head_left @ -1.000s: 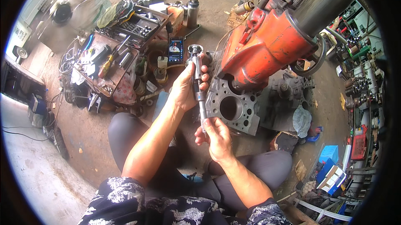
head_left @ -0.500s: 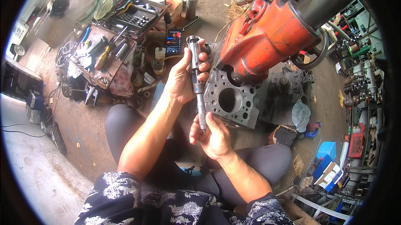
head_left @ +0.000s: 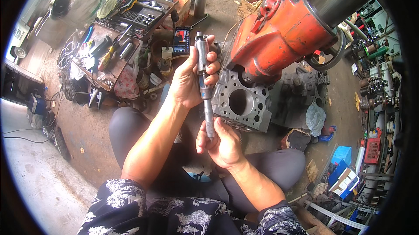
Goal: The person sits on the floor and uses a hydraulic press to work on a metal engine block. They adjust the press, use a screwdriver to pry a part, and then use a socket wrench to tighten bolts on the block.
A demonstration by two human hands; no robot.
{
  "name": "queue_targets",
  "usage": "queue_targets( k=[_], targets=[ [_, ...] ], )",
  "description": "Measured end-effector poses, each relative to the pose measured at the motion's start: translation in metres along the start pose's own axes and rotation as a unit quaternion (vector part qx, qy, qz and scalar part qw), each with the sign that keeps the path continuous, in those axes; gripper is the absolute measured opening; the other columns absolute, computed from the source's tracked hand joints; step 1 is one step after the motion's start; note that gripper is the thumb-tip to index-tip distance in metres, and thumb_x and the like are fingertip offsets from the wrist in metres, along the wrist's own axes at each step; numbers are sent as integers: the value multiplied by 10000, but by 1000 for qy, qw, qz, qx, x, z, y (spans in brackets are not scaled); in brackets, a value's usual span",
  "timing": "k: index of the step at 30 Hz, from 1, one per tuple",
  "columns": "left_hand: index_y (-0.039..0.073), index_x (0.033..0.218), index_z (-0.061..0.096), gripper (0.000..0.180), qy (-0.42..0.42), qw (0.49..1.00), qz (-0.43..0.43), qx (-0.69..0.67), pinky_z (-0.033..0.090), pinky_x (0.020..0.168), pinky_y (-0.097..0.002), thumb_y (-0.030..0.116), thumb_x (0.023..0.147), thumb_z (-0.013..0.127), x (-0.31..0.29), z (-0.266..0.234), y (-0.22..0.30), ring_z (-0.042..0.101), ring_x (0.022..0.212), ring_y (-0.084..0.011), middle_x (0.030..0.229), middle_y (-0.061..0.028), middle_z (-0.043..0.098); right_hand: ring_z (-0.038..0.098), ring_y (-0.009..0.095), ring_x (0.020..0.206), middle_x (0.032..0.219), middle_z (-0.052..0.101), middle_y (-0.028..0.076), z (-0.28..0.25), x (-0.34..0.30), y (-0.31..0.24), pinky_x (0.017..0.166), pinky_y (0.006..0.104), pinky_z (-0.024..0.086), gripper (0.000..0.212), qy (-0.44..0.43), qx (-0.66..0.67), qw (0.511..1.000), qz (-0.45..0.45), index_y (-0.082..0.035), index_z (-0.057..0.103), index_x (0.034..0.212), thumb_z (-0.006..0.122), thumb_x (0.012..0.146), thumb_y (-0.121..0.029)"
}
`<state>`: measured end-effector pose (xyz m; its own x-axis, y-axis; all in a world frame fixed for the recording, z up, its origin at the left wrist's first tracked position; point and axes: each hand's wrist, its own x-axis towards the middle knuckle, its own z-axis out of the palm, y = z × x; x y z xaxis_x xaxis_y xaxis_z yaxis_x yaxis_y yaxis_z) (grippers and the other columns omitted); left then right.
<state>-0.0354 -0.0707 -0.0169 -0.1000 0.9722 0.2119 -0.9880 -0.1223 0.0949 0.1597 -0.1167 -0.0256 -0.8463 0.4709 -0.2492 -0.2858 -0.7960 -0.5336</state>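
A long grey metal bore micrometer (head_left: 208,109) stands nearly upright above my lap, its thick head at the far end and a knurled thimble at the near end. My left hand (head_left: 185,80) is wrapped round its upper body, thumb on one side and fingers on the other. At the lower end, the thumb and fingers of my right hand (head_left: 224,145) close on the thimble. Just right of the tool lies a grey engine block (head_left: 258,123) with a large round bore in its top face. An orange machine head (head_left: 279,38) leans over the block's far side.
On the left, a tray (head_left: 124,71) holds a screwdriver and other tools, with a toolbox (head_left: 163,19) behind it. A lit phone (head_left: 181,40) stands beyond my hands, near a metal flask (head_left: 200,1). Another grey casting (head_left: 297,91) sits right of the block. Machine parts line the right side.
The micrometer has turned about its length, so its head shows a different side and a small stub on top. Both hands keep their grip in nearly the same place. The phone's picture differs.
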Motion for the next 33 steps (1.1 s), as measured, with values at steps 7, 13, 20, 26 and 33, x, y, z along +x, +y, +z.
queue_targets(
  k=[7, 13, 20, 26, 33],
  targets=[
    [120, 1541, 380, 584, -3, 1000, 4, 4, 465, 619, -267, 456, 1081, 506, -1, 1, 0, 504, 820, -147, 1029, -44, 548, 653, 270, 743, 831, 656, 152, -1, 1, 2, 708, 372, 529, 439, -2, 1, 1000, -1, -5, 602, 1138, 450, 1112, -416],
    [119, 1536, 384, 578, -6, 1000, 4, 2, 461, 616, -270, 456, 1082, 504, -1, 2, 0, 505, 818, -147, 1027, -42, 546, 651, 270, 739, 823, 654, 152, -1, 0, 2, 706, 371, 529, 434, -4, 3, 1000, -1, -8, 606, 1137, 452, 1111, -414],
    [125, 1548, 375, 584, -6, 1000, 3, -1, 456, 615, -270, 456, 1083, 500, -1, 2, 1, 505, 817, -148, 1030, -43, 543, 650, 270, 725, 815, 652, 152, -1, 0, 2, 698, 370, 526, 436, -7, -5, 1000, -6, -8, 607, 1131, 452, 1111, -416],
    [128, 1544, 383, 578, -7, 1000, 2, -4, 456, 614, -271, 456, 1083, 501, -2, 3, 1, 502, 821, -150, 1032, -44, 540, 650, 271, 727, 817, 652, 154, 0, -1, 2, 703, 375, 527, 437, -9, -5, 1000, -6, -8, 607, 1134, 455, 1109, -417],
    [129, 1526, 411, 557, 8, 999, 20, 27, 483, 632, -273, 442, 1079, 518, -1, -1, 0, 532, 838, -150, 1054, -45, 555, 655, 291, 730, 817, 657, 162, -3, -1, 2, 705, 402, 542, 499, 30, -47, 998, -12, 12, 616, 1127, 405, 1116, -440]
  ],
)
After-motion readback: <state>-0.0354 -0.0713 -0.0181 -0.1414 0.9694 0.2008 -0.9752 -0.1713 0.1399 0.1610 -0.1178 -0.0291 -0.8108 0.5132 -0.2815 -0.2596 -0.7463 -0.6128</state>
